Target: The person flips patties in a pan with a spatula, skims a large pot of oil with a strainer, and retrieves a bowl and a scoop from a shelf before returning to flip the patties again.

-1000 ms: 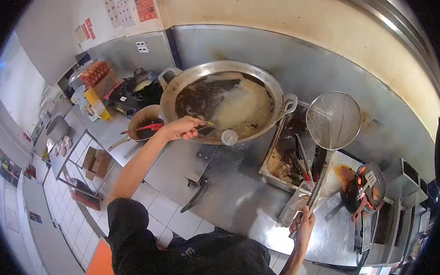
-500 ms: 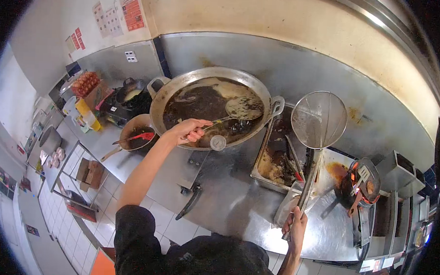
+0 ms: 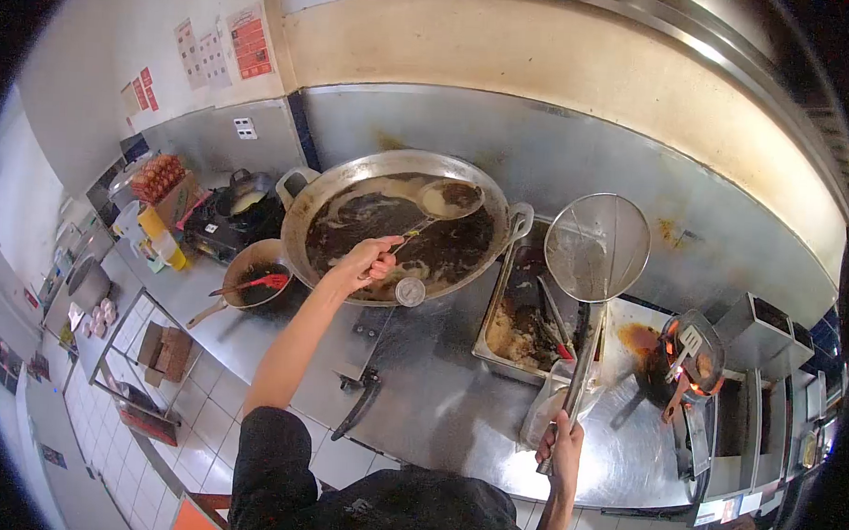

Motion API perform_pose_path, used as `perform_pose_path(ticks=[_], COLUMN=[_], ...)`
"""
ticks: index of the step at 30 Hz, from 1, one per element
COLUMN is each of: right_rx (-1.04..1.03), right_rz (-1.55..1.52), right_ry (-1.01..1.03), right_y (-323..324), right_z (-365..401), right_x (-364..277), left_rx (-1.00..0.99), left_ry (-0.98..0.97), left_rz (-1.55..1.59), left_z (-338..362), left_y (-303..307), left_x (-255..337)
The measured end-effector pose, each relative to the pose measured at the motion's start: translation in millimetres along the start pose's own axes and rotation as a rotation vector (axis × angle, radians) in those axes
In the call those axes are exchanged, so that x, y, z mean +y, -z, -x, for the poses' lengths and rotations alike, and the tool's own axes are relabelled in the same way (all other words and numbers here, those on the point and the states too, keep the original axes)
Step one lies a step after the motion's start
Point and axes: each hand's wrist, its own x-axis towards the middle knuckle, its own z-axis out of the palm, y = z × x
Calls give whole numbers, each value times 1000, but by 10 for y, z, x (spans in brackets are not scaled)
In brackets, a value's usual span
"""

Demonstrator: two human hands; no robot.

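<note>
A wide metal wok with two loop handles stands at the back of the counter, holding dark oil with pale foam streaks. Over its near side reaches my left hand, fingers wrapped round the thin handle of a skimmer. The skimmer's round head lies at the far right part of the oil, overlapping the surface. A round dial thermometer sits at the wok's near rim, just below my left hand. My right hand grips the long handle of a large mesh strainer, held up over the counter, its basket tilted toward me.
Right of the wok is a rectangular metal tray with crumbs and red-handled tongs. A plastic container stands beside it. Farther right, a small pan sits over flame. To the left are a saucepan with a red utensil and egg trays.
The skimmer head has moved toward the far side of the wok. Foam on the oil has shifted and thinned at the back. The view has tilted slightly; my right hand still holds the strainer.
</note>
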Motion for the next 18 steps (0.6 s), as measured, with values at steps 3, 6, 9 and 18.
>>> perform_pose_path(ticks=[3,6,9,18], right_rx=[-3,3,-10,-31], right_rz=[4,5,26,21], right_ry=[-14,-17,-31,-50], right_y=[-10,1,23,51], right_z=[16,16,3,-27], right_x=[-21,-1,16,96], left_rx=[32,68,96,129], left_ry=[-46,-118,-177,-293], left_rz=[16,-6,-29,-107], left_z=[30,113,197,576], left_y=[-21,-55,-60,-5], left_x=[79,216,357,539])
